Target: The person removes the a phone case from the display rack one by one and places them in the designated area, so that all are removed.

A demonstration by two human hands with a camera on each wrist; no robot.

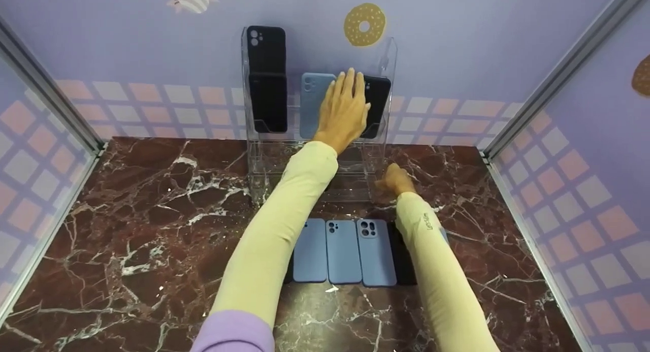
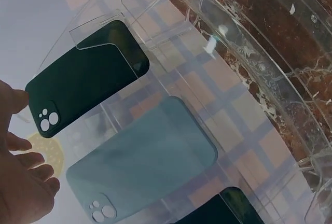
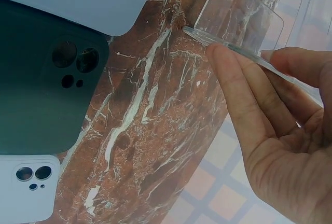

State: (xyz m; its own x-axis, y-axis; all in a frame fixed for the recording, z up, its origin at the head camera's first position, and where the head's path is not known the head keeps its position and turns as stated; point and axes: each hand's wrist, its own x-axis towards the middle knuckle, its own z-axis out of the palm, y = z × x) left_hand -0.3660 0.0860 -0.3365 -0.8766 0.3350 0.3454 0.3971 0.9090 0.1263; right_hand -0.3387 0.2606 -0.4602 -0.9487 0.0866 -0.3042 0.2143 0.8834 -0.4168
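Note:
A clear acrylic rack stands at the back of the marble table. It holds two black phone cases on the left, a blue case in the middle and a black case on the right. My left hand reaches up with straight fingers and rests against the right black case, beside the blue case. My right hand is low at the rack's right foot. There it pinches the edge of a clear panel between fingers and thumb.
A row of phone cases lies flat near me: three blue ones and a black one partly under my right forearm. A dark case lies close to the right hand. Walls close in the table at left, right and back.

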